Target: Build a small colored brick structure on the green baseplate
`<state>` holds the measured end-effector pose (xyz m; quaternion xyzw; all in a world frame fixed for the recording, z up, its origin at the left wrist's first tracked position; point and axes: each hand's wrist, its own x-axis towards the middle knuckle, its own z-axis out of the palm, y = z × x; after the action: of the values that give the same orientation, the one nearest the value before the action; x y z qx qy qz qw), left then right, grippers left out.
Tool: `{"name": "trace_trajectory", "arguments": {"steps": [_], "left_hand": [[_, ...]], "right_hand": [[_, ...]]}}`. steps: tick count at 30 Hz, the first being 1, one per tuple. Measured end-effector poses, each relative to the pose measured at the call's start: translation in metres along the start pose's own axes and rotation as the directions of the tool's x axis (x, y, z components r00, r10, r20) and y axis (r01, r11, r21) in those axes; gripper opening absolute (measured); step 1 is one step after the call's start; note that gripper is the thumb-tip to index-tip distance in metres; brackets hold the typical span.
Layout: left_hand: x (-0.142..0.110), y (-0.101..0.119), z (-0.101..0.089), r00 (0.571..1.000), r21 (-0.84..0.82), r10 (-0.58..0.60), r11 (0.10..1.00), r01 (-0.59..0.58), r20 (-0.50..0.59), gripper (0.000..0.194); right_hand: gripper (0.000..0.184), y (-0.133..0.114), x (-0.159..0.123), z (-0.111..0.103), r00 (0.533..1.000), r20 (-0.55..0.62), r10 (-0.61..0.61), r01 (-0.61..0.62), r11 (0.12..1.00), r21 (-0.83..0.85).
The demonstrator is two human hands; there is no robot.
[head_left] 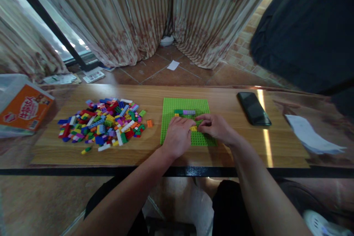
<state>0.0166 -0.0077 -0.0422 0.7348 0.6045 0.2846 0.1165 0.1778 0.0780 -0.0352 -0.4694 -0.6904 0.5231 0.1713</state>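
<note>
A green studded baseplate [203, 140] lies on the table in front of me. Along its upper middle runs a row of bricks, a dark green brick [178, 111] beside a light purple brick [189, 112]. My left hand [178, 132] rests over the plate, fingers bent together and pointing right; what is beneath them is hidden. Yellow bricks [193, 128] show between my two hands, at the left fingertips. From the right, my right hand [214, 126] reaches over the plate with thumb and index finger curved, a small gap between them, close to the yellow bricks.
A heap of loose coloured bricks [107, 121] spreads over the left of the table, a single orange brick [149, 123] at its right side. On the right lie a black phone [253, 108] and white paper [312, 132]. A clear tub with an orange label [26, 108] stands far left.
</note>
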Motion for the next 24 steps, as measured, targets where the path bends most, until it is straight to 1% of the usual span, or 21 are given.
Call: {"name": "trace_trajectory", "arguments": {"steps": [2,4,6,7,9,10,12,15,18,21,24], "left_hand": [[-0.002,-0.001,-0.003,0.999,-0.026,0.030,0.999,-0.030,0.009,0.029],[-0.004,-0.002,-0.007,0.999,-0.051,0.051,0.997,-0.051,-0.002,0.034],[-0.006,-0.004,-0.013,0.998,-0.066,0.039,0.997,-0.042,-0.050,0.038],[-0.007,-0.006,-0.017,0.996,-0.071,0.019,0.997,-0.025,-0.088,0.039],[-0.007,-0.012,-0.025,0.985,-0.081,-0.041,0.996,0.028,-0.168,0.042],[-0.006,-0.015,-0.029,0.976,-0.089,-0.078,0.994,0.061,-0.203,0.043],[-0.004,-0.022,-0.035,0.957,-0.109,-0.151,0.986,0.127,-0.248,0.042],[-0.002,-0.029,-0.039,0.937,-0.139,-0.226,0.971,0.194,-0.267,0.036],[0.000,-0.030,-0.036,0.934,-0.145,-0.245,0.966,0.213,-0.259,0.032],[0.000,-0.028,-0.032,0.941,-0.135,-0.238,0.968,0.210,-0.242,0.030],[0.000,-0.027,-0.031,0.941,-0.131,-0.235,0.969,0.208,-0.244,0.029]], "right_hand": [[0.035,-0.001,-0.001,-0.001,1.000,-0.016,0.006,-0.006,1.000,0.025],[0.034,-0.001,-0.001,-0.001,0.997,-0.073,0.015,-0.012,0.999,0.045],[0.033,-0.002,-0.002,0.000,0.988,-0.152,0.003,0.005,0.998,0.057],[0.032,-0.002,-0.002,0.001,0.983,-0.184,-0.019,0.030,0.998,0.059],[0.029,-0.003,-0.003,0.003,0.974,-0.206,-0.095,0.106,0.993,0.048],[0.028,-0.004,-0.004,0.004,0.970,-0.197,-0.140,0.146,0.989,0.019],[0.026,-0.007,-0.007,0.008,0.962,-0.147,-0.229,0.217,0.972,-0.095],[0.024,-0.011,-0.010,0.015,0.947,-0.011,-0.322,0.304,0.905,-0.296],[0.020,-0.014,-0.009,0.021,0.924,0.091,-0.372,0.375,0.830,-0.412],[0.016,-0.014,-0.007,0.025,0.914,0.121,-0.388,0.396,0.784,-0.478],[0.014,-0.013,-0.007,0.026,0.901,0.126,-0.415,0.417,0.747,-0.518]]}}
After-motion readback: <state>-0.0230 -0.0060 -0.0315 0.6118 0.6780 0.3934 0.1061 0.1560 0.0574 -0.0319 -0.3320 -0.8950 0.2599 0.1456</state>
